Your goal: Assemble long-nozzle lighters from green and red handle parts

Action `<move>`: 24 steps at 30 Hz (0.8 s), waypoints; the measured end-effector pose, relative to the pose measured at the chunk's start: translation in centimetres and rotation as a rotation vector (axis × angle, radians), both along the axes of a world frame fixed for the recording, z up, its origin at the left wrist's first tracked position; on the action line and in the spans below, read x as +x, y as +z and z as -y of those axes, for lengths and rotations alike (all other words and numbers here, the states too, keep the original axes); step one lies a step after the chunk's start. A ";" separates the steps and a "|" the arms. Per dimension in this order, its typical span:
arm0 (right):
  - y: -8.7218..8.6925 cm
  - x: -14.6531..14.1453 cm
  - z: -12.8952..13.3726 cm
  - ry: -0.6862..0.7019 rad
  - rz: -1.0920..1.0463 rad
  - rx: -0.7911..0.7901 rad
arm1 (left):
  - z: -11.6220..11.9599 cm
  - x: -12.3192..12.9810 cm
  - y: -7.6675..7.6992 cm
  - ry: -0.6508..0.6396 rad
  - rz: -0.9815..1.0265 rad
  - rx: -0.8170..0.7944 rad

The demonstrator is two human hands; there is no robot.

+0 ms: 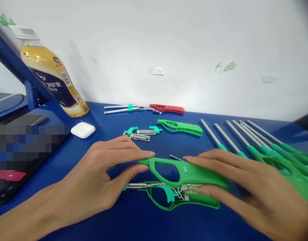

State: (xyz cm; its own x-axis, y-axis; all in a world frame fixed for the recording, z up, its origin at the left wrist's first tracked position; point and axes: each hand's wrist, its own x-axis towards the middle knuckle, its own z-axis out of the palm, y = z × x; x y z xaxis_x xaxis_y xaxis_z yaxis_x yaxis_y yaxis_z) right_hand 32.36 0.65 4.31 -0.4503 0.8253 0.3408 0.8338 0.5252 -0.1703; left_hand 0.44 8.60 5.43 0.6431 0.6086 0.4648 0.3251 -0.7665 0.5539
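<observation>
Above the blue table (106,217), a smooth green plastic shell (201,172) with an oval opening is pinched at its narrow tip by the thumb and index finger of the left hand (93,177), while its broad end is gripped between the fingers and thumb of the right hand (246,187). Both wrists are angled inward. Just below, a matching open half (166,201) is seen, holding white wires and a clear part; it is partly covered by the shell. Behind, another green shell (180,127) and a red shell (166,108) are laid. Metal-tubed lighters (264,152) are partly blocked by the right hand.
</observation>
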 end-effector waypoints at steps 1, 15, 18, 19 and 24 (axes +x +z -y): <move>0.1 -0.1 0.0 -0.009 0.002 -0.001 | 0.1 -0.1 0.1 0.008 -0.032 0.001; -2.2 -0.9 1.6 0.062 0.097 0.089 | 1.2 -0.7 0.1 -0.096 -0.402 -0.138; -2.7 -1.0 1.6 0.060 0.094 0.101 | 1.0 -0.7 -0.1 -0.103 -0.429 -0.150; -2.8 -0.9 1.7 0.057 0.097 0.093 | 0.9 -0.8 -0.2 -0.102 -0.433 -0.154; -3.2 -0.4 1.9 0.039 0.145 0.034 | 0.9 -0.8 -0.6 -0.101 -0.439 -0.174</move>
